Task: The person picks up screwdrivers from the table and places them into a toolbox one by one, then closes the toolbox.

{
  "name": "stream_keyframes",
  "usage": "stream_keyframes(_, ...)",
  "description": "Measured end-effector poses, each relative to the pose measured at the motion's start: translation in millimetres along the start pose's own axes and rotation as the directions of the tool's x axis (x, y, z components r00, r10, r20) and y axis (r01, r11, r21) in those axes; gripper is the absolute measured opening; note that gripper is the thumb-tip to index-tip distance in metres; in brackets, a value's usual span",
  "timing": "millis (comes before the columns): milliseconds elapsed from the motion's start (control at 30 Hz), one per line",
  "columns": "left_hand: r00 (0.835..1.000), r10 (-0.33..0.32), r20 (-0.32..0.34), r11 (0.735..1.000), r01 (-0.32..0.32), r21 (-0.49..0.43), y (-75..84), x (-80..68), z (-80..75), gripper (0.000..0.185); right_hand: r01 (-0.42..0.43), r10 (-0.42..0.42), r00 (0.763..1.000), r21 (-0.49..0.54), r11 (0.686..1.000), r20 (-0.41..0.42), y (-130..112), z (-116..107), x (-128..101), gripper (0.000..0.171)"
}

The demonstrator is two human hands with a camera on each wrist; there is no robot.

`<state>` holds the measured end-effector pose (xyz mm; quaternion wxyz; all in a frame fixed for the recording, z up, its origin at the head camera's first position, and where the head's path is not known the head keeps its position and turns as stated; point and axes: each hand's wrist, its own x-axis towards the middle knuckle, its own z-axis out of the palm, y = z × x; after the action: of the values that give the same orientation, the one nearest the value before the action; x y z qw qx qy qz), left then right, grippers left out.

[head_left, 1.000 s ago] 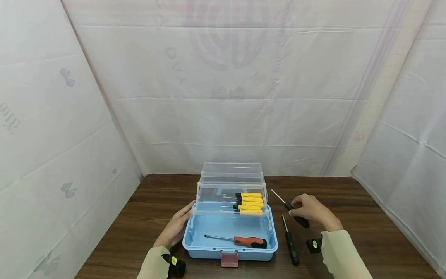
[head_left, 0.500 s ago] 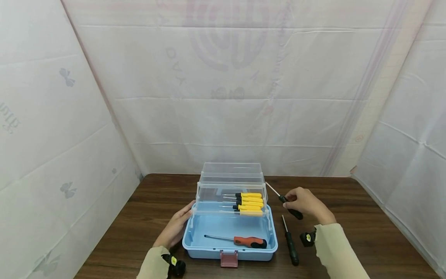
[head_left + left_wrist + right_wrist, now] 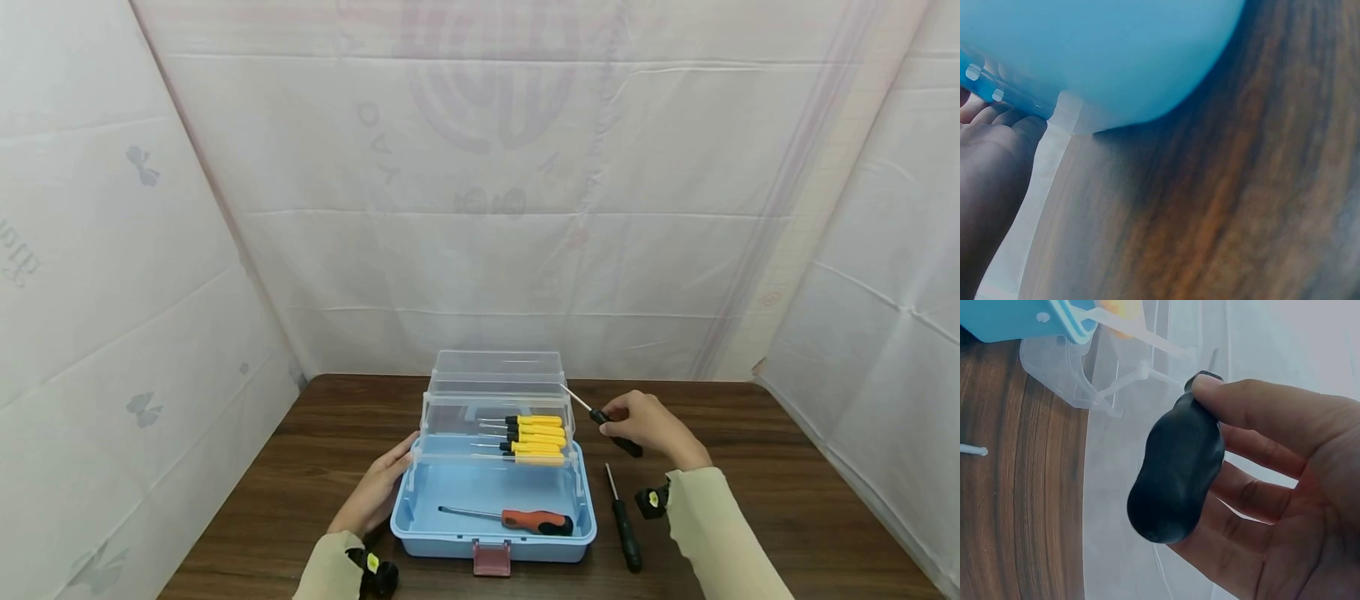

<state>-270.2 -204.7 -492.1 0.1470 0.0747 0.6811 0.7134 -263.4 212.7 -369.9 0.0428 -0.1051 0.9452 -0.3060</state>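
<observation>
An open blue toolbox [image 3: 420, 533] sits on the wooden table, its clear upper tray [image 3: 450, 412] carrying several yellow-handled screwdrivers [image 3: 536, 435]. An orange-and-black screwdriver [image 3: 525, 521] lies in the blue bottom. My right hand [image 3: 645, 425] grips a black-handled screwdriver [image 3: 611, 429] [image 3: 1179, 469] just right of the tray, its shaft tip pointing up-left over the tray's corner. My left hand [image 3: 378, 487] [image 3: 991, 156] rests with straight fingers against the toolbox's left side.
A second black-handled screwdriver [image 3: 624, 525] lies on the table right of the toolbox; its tip [image 3: 972, 450] shows in the right wrist view. White sheeting walls close in the table [image 3: 787, 467] on three sides.
My right hand has lifted the black-handled screwdriver off the table and carried it up and left toward the clear tray. The left hand has stayed put.
</observation>
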Motion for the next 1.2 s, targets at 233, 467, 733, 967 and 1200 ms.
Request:
stream_keyframes(233,1.0,-0.008,-0.012,1.0,0.008,0.014,1.2,-1.7,-0.4,0.067,0.012,-0.012,1.0,-0.007,1.0,-0.021,-8,1,10,0.022)
stream_keyframes(467,1.0,-0.007,-0.016,1.0,0.007,0.016,1.0,-2.1,0.7,0.067,0.048,-0.049,0.998,-0.014,0.999,-0.031,-14,1,19,0.025)
stream_keyframes(733,1.0,-0.003,-0.005,1.0,0.004,0.011,0.4,-1.5,1.6,0.066,0.079,-0.08,0.996,-0.03,0.996,-0.038,-22,7,24,0.026)
stream_keyframes(967,1.0,-0.004,-0.007,1.0,0.004,0.016,1.0,-0.5,2.4,0.068,0.096,-0.098,0.994,-0.061,0.994,-0.04,-34,6,31,0.026)
stream_keyframes(1200,1.0,-0.012,-0.007,1.0,0.012,0.013,0.8,-0.2,1.4,0.068,0.108,-0.108,0.994,-0.026,0.994,-0.02,-39,6,38,0.026)
